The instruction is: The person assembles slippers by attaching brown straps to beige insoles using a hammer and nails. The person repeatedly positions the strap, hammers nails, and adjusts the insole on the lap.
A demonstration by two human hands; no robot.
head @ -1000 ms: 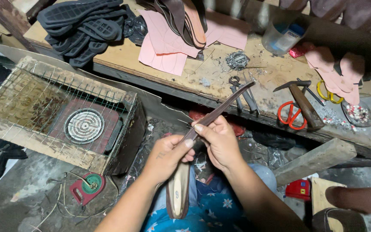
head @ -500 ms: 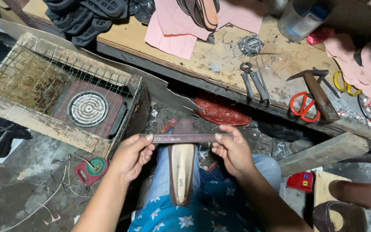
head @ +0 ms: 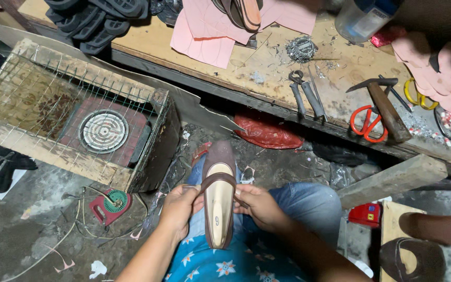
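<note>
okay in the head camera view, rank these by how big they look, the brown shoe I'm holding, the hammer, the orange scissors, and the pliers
1. brown shoe, clearly largest, though it is also nearest the camera.
2. hammer.
3 and 4. orange scissors and pliers look too alike to rank.

Both the left hand and right hand grip the shoe.

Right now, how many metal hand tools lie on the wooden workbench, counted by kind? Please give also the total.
Wooden-handled hammer: 1
Grey metal pliers: 1
Orange-handled scissors: 1
Yellow-handled scissors, partly hidden under pink pieces: 1
Total: 4 tools on the wooden workbench.
</note>
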